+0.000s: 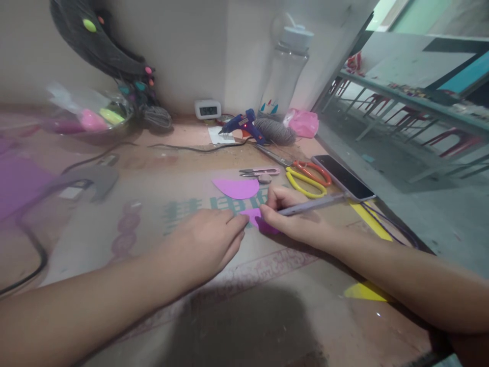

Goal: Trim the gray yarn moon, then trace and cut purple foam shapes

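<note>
My left hand (208,234) lies on the cardboard sheet (153,239), its fingers bent and together, the fingertips holding down the left end of a small purple craft-sheet piece (254,216). Closed around a pale lavender pen (313,205), my right hand (282,214) rests over the right part of that same piece. The pen's tip is hidden behind the fingers. Just beyond both hands lies a second purple piece (237,188), flat, with a curved edge and a pointed left end. Thread snips (260,172) and a small grey lump (264,179) are beside it.
Scissors (305,181) with orange and yellow handles lie near a phone (344,176). Behind stand a blue glue gun (242,126), grey yarn (275,131), a bottle (282,71) and a digital clock (208,109). A black cord (38,239) crosses the left side. Yellow strips (370,219) lie rightward.
</note>
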Demonstrator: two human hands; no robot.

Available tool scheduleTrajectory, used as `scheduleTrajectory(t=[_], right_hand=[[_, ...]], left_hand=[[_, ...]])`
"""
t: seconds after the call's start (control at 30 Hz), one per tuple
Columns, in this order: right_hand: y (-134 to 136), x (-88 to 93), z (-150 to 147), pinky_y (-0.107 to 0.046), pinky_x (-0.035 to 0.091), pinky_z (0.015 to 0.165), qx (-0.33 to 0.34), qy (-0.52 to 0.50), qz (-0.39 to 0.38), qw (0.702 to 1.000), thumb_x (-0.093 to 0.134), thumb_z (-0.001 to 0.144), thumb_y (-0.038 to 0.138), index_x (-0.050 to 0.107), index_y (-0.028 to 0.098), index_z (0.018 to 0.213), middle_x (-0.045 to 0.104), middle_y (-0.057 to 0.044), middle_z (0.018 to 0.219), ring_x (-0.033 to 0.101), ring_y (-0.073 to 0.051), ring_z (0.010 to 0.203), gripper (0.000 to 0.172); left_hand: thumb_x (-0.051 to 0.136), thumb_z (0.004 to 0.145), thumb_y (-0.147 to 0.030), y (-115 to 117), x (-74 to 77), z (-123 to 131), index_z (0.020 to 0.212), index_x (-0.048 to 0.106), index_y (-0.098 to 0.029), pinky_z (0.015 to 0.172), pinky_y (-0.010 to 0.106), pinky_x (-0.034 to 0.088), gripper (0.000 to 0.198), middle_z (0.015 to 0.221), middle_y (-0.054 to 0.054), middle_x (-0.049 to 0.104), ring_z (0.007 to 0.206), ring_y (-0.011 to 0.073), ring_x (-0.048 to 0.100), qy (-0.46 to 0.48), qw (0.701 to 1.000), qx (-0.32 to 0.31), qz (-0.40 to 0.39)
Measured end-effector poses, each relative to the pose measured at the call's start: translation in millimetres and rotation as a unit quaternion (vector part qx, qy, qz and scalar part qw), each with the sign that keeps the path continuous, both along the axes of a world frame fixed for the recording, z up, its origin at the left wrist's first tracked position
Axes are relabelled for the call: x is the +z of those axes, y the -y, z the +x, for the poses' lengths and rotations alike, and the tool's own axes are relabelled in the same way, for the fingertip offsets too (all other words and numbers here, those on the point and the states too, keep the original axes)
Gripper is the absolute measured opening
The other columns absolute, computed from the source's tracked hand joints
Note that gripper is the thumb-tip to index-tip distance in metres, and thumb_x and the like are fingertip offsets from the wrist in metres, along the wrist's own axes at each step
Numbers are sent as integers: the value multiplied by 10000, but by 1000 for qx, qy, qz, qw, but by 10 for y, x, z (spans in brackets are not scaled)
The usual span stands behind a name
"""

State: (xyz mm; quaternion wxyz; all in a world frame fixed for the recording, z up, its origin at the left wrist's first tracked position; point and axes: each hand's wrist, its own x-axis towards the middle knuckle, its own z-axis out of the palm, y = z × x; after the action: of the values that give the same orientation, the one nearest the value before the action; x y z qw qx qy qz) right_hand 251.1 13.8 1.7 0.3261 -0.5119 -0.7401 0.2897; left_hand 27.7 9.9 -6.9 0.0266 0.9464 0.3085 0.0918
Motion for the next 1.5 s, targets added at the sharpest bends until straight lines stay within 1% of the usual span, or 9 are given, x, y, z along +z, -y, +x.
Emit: scheduleTrajectory(t=[0.13, 0.27, 0.43, 0.6, 0.87, 1.1, 1.27, 1.43, 1.5], right_hand=[[-13, -18, -8, -231, 271, 480, 7, 17, -12, 1000, 591, 832, 307, 392, 225, 647, 444, 67, 553, 387, -86, 491, 283], [-25, -16, -8, -236, 280, 490, 22, 11, -15, 1000, 588, 845, 316, 397, 226, 658, 443, 64, 574, 393, -92, 513, 282], [-22, -22, -5, -235, 274, 495, 19, 21, -9, 1000, 602, 844, 284, 402, 222, 657, 449, 63, 586, 397, -95, 527, 281], [-29, -30, -3, -235, 280, 498, 23, 12, -18, 999, 596, 845, 297, 398, 222, 661, 450, 64, 585, 401, -92, 518, 281], [-37, -1, -9, -245, 264, 493, 22, 20, -15, 999, 564, 803, 240, 374, 227, 631, 431, 63, 557, 389, -96, 513, 256], [-36, -31, 10, -239, 268, 485, 22, 10, -18, 1000, 555, 820, 237, 374, 227, 643, 440, 70, 554, 392, -89, 502, 254], [-33, -27, 4, -246, 260, 502, 8, 3, -6, 1000, 566, 824, 246, 369, 225, 644, 437, 67, 569, 388, -91, 515, 268], [-68, 53, 92, -253, 275, 528, -53, -29, 5, 998, 563, 840, 279, 390, 227, 649, 419, 61, 581, 385, -101, 543, 263], [-77, 72, 130, -256, 282, 531, -62, -33, -2, 998, 565, 850, 300, 393, 230, 656, 427, 63, 566, 390, -104, 537, 269]], left_hand=[[413, 1006, -259, 2, -3, -3, 1157, 649, -172, 689, 409, 494, 293, 923, 72, 719, 791, 277, 670, 10, 1000, -8, 12], [411, 1006, -252, -4, 5, 5, 1156, 650, -167, 692, 418, 497, 295, 908, 72, 715, 792, 283, 669, 8, 1000, -8, 12], [405, 1011, -264, -8, 2, 14, 1164, 647, -169, 696, 414, 495, 302, 912, 71, 713, 798, 281, 669, 6, 1000, -5, 6], [418, 1005, -254, -13, -4, 21, 1154, 653, -174, 690, 392, 483, 290, 904, 69, 716, 786, 268, 666, 4, 1000, -5, 13], [423, 1006, -265, -8, -2, 0, 1185, 646, -177, 699, 396, 484, 299, 922, 63, 714, 802, 268, 666, -1, 1000, -7, 7], [415, 1011, -279, -3, -9, 8, 1204, 642, -188, 707, 405, 489, 311, 935, 60, 719, 816, 272, 673, -7, 1000, 4, 3], [419, 1010, -276, -5, -12, 4, 1206, 639, -182, 701, 399, 489, 309, 929, 62, 720, 807, 268, 674, -3, 1000, -1, 6], [413, 1012, -263, -12, 11, -5, 1189, 640, -165, 690, 385, 490, 305, 912, 69, 714, 783, 254, 668, 0, 1000, -9, 27], [415, 1012, -261, -1, 25, -4, 1175, 643, -157, 682, 389, 493, 299, 904, 75, 709, 779, 258, 667, -13, 999, -12, 42]])
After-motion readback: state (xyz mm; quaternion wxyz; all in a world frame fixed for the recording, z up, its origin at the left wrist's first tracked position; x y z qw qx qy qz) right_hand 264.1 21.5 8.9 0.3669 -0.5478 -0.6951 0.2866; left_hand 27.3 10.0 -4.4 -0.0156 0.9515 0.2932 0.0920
